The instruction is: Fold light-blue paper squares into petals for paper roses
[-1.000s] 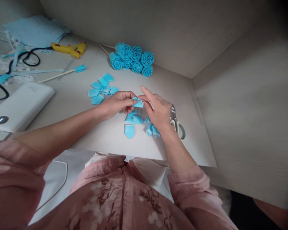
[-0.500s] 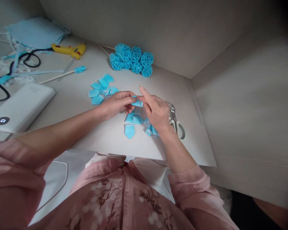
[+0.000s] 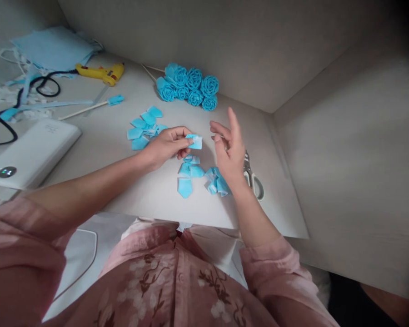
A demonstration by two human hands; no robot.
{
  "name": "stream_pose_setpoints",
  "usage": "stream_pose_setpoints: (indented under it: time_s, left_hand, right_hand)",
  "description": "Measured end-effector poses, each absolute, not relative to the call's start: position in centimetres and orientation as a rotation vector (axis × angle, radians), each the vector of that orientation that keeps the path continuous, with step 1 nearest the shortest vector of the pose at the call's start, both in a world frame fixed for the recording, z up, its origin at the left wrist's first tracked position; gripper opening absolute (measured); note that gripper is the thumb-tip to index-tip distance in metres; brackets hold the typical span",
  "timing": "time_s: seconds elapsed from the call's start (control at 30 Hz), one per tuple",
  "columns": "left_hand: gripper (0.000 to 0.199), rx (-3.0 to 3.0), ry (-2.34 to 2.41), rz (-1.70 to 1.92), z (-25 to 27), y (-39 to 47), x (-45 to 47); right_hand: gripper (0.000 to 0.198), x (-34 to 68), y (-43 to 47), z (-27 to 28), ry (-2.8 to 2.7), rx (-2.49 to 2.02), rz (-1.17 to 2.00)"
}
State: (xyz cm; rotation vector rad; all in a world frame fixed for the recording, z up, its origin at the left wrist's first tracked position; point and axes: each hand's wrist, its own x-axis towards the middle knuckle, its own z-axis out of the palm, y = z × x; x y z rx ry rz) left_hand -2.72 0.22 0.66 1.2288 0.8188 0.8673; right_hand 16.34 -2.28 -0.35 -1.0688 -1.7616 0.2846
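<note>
Between thumb and fingers, my left hand (image 3: 170, 144) pinches a small blue fabric petal (image 3: 197, 141) above the table. My right hand (image 3: 231, 147) is raised just right of it, fingers apart and holding nothing. Several loose blue petals (image 3: 184, 187) lie on the table below my left hand. Another group of blue petals (image 3: 135, 133) is spread out to its left, partly hidden by the hand. A small heap of folded blue pieces (image 3: 215, 181) rests beside my right wrist. Scissors (image 3: 257, 185) with pale handles lie partly behind that wrist.
Blue fabric roses (image 3: 193, 86) on sticks lie at the back. To their left are a yellow glue gun (image 3: 104, 72), a stick with a blue tip (image 3: 88, 109) and a stack of pale blue face masks (image 3: 54, 47). A white power bank (image 3: 37, 150) sits at the left edge.
My right hand has let go of the petal, moved right and spread its fingers. My left hand keeps the petal, which now shows more of its surface.
</note>
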Motion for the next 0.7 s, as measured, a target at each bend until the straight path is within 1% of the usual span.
stream_pose_setpoints:
  time_s: [0.13,0.27,0.47,0.7]
  left_hand:
    - [0.018,1.297,0.842,0.912,0.43,0.26,-2.74]
    - [0.019,1.397,0.861,0.922,0.09,0.33,-2.78]
    - [0.016,1.513,0.894,0.928,-0.26,0.25,-2.65]
    - [0.016,1.609,0.962,0.941,0.23,-0.06,-2.47]
  right_hand:
    - [0.052,16.46,-1.5,-1.19,-1.68,-1.061,0.518]
    - [0.048,16.26,-1.27,-1.37,-1.67,-1.094,0.665]
    - [0.047,16.08,-1.5,-1.01,-1.606,-1.136,0.834]
    - [0.043,15.99,-1.79,-0.56,-1.601,-1.196,0.912]
